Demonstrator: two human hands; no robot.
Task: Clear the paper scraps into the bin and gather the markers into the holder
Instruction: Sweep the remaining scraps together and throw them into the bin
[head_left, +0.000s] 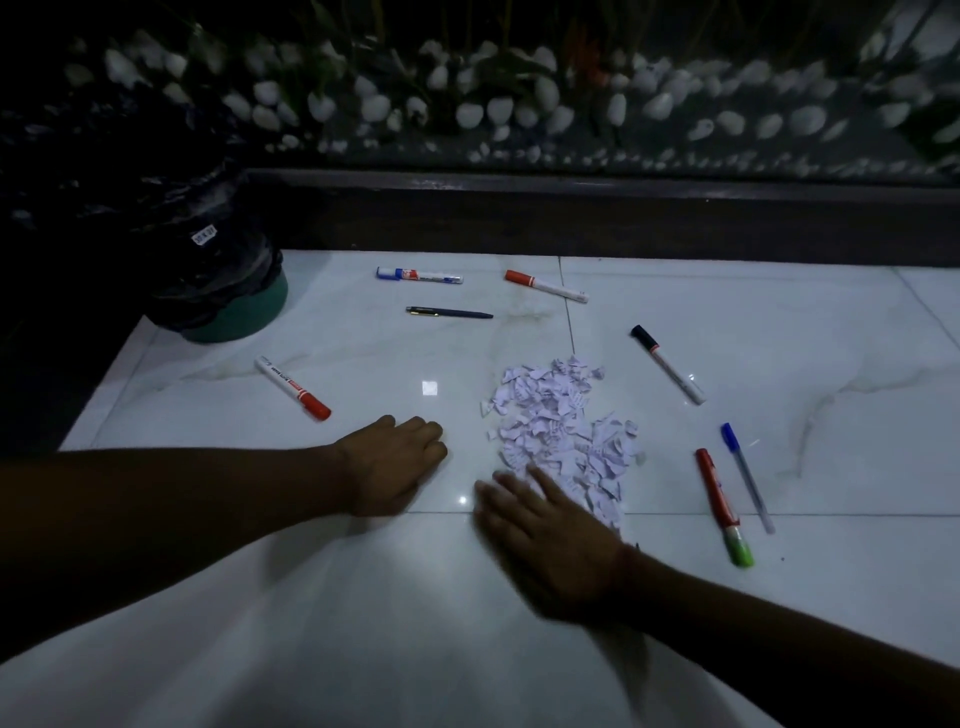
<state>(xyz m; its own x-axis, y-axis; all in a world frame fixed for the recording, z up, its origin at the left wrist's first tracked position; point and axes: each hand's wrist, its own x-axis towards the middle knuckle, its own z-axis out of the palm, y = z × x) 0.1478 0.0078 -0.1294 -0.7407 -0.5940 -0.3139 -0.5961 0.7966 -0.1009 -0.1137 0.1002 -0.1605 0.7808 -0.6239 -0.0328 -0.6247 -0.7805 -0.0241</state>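
Observation:
A pile of white paper scraps (563, 431) lies on the white marble floor (779, 322). My right hand (545, 540) rests flat, fingers spread, touching the pile's near edge. Left of the pile, my left hand (392, 462) sits with fingers curled under, holding nothing. Markers and pens lie scattered: a red-capped marker (292, 387) at the left, a blue marker (418, 275), a dark pen (449, 312), an orange-capped marker (545, 286), a black-capped marker (667, 364), a red marker with a green cap (722, 506) and a blue-capped pen (747, 475). No holder is visible.
A green bin lined with a black bag (208, 280) stands at the far left. A dark wooden ledge (571, 218) runs along the back, with white pebbles (519, 109) and plants behind it. The scene is dim.

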